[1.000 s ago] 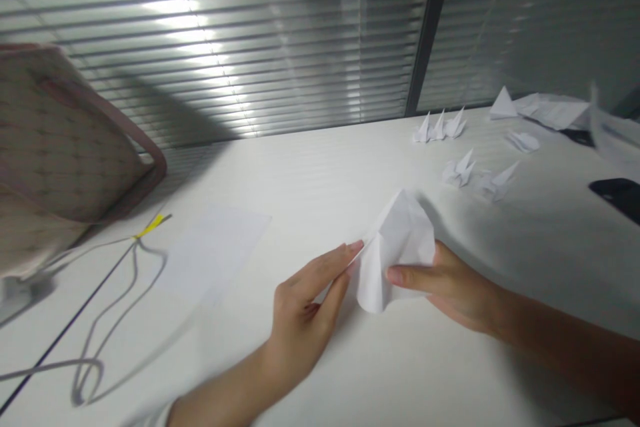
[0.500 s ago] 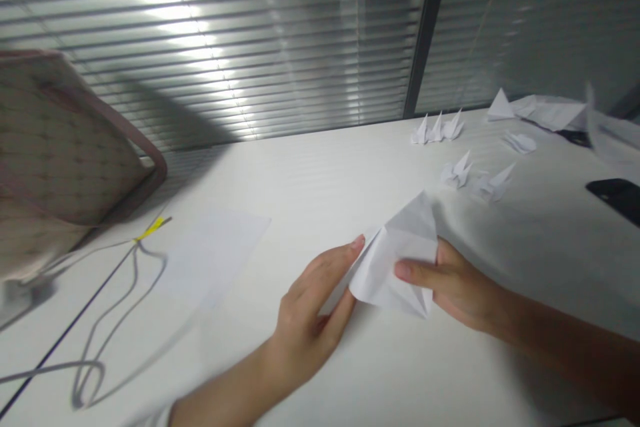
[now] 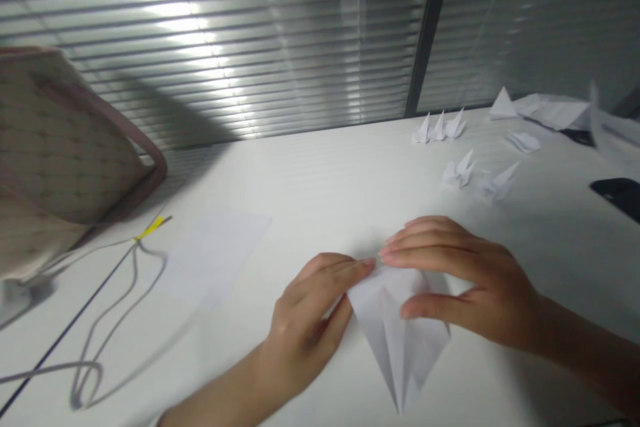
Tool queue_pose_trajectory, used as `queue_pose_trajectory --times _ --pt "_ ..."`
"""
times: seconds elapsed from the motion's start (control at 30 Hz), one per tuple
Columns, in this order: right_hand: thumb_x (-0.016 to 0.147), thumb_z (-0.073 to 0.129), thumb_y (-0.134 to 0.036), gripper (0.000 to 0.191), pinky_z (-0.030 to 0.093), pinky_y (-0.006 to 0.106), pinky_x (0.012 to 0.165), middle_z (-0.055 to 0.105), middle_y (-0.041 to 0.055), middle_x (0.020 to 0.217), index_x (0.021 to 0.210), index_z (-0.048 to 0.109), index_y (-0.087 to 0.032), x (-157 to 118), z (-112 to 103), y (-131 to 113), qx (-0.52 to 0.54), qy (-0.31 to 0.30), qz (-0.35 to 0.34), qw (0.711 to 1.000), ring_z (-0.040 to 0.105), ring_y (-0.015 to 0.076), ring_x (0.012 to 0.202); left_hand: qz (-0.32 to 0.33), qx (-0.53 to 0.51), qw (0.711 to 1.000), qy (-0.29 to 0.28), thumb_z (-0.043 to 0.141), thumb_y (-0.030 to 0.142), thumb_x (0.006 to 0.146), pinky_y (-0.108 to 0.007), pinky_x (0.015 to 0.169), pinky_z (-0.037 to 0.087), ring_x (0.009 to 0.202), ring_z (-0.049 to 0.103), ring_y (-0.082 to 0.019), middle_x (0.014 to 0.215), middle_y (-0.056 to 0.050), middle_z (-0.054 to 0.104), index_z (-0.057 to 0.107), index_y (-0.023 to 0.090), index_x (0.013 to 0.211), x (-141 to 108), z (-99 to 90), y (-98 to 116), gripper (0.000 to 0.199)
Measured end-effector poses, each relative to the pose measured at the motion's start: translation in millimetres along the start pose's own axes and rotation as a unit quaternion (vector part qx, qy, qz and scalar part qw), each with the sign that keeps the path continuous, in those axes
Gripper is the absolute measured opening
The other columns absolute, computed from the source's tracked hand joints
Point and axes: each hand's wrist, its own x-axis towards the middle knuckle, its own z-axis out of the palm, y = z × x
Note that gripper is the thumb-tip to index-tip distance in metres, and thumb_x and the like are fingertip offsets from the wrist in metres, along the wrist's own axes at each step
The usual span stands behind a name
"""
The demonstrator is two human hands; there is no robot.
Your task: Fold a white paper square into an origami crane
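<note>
A sheet of white folded paper (image 3: 395, 333) lies over the table, its pointed end toward me and creases running down to the tip. My left hand (image 3: 313, 320) pinches its upper left corner, with fingers on top and thumb beneath. Across its upper right part stretches my right hand (image 3: 460, 273), open, fingers extended along the top edge and thumb apart, resting on the paper. Both hands' fingertips nearly meet at the top edge. Behind them stand small folded paper cranes (image 3: 457, 170), blurred in detail.
More small paper cranes (image 3: 440, 128) stand in a row at the back. A flat paper sheet (image 3: 215, 257) lies left, beside a grey cable (image 3: 95, 347) with a yellow tie (image 3: 151, 227). A bag (image 3: 65, 147) stands far left. Right are a black phone (image 3: 617, 195) and loose papers (image 3: 553, 111).
The folded paper has turned so its point now faces me, and it has come down lower. My right hand has gone from gripping its right side to spreading over the top.
</note>
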Motion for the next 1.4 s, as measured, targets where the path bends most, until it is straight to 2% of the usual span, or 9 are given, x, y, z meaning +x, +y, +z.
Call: queue_pose_trajectory --times 0.17,0.4,0.57,0.67,0.77,0.83,1.03,1.27,1.4 --pt "0.084 0.066 -0.025 0.011 0.053 0.027 0.07 0.073 0.0027 0.085 0.095 0.07 -0.025 -2 17 3 0.085 0.007 0.084 0.993 0.067 0.0161 0.079 -0.064 -0.054 0.996 0.008 0.056 0.001 0.084 -0.026 0.075 0.056 0.087 0.066 -0.017 0.097 -0.006 0.071 0.065 0.02 0.109 -4 5.0 4 0.033" --pt "0.08 0.07 -0.024 0.003 0.05 0.021 0.062 0.07 0.0005 0.074 0.078 0.07 -0.022 -2 18 -1 0.161 0.004 0.192 0.968 0.065 0.0125 0.067 -0.166 -0.137 0.977 0.0 0.055 0.008 0.087 -0.019 0.071 0.052 0.082 0.067 -0.014 0.09 0.0 0.072 0.071 0.028 0.102 -4 6.0 9 0.03" --pt "0.078 0.071 -0.018 0.004 0.049 0.019 0.064 0.069 -0.0017 0.073 0.076 0.069 -0.021 -1 17 -2 0.157 0.026 0.226 0.961 0.063 0.0104 0.067 -0.296 -0.21 0.93 -0.065 0.047 0.021 0.094 -0.022 0.081 0.049 0.089 0.066 -0.016 0.1 -0.001 0.072 0.07 0.028 0.109 -1 2.3 16 0.028" --pt "0.077 0.071 -0.017 0.005 0.048 0.018 0.065 0.069 -0.0026 0.074 0.076 0.068 -0.021 -1 17 -1 0.145 0.034 0.25 0.957 0.062 0.0092 0.069 -0.347 -0.225 0.909 -0.056 0.057 0.03 0.089 -0.025 0.083 0.047 0.093 0.064 -0.02 0.099 -0.003 0.073 0.07 0.024 0.11 -1 5.9 16 0.025" --pt "0.077 0.071 -0.019 0.004 0.047 0.017 0.065 0.068 -0.0032 0.074 0.075 0.068 -0.022 -1 18 1 0.16 0.03 0.28 0.946 0.062 0.0091 0.07 -0.404 -0.236 0.883 -0.041 0.069 0.03 0.08 -0.021 0.067 0.047 0.075 0.062 -0.016 0.079 -0.001 0.071 0.073 0.02 0.088 -1 12.6 15 0.013" --pt "0.077 0.07 -0.02 0.004 0.048 0.018 0.066 0.068 -0.0033 0.074 0.074 0.068 -0.022 -1 20 2 0.175 0.023 0.303 0.936 0.062 0.0095 0.071 -0.447 -0.265 0.854 -0.037 0.067 0.033 0.081 -0.018 0.054 0.041 0.058 0.053 -0.01 0.063 0.001 0.064 0.071 0.017 0.072 0 16.0 14 0.019" --pt "0.08 0.067 -0.021 0.006 0.049 0.018 0.066 0.07 -0.0019 0.08 0.083 0.072 -0.021 -1 21 6 0.251 -0.019 0.355 0.901 0.064 0.01 0.074 -0.512 -0.36 0.778 -0.063 0.066 0.046 0.079 -0.019 0.047 0.032 0.049 0.044 -0.008 0.057 0.001 0.057 0.069 0.014 0.071 -1 17.3 11 0.033" --pt "0.08 0.065 -0.02 0.008 0.048 0.018 0.066 0.069 -0.0015 0.081 0.084 0.072 -0.021 -1 21 6 0.235 -0.032 0.346 0.908 0.063 0.0097 0.074 -0.526 -0.358 0.768 -0.078 0.066 0.048 0.078 -0.023 0.049 0.035 0.05 0.047 -0.011 0.061 -0.003 0.06 0.068 0.014 0.073 -1 17.9 8 0.035" --pt "0.078 0.068 -0.021 0.006 0.049 0.02 0.064 0.071 -0.0017 0.077 0.081 0.073 -0.021 1 22 2 0.197 -0.045 0.342 0.918 0.064 0.0109 0.072 -0.505 -0.318 0.797 -0.092 0.063 0.049 0.078 -0.021 0.046 0.027 0.047 0.033 -0.008 0.051 0.003 0.043 0.058 0.014 0.059 -1 22.0 12 0.041"
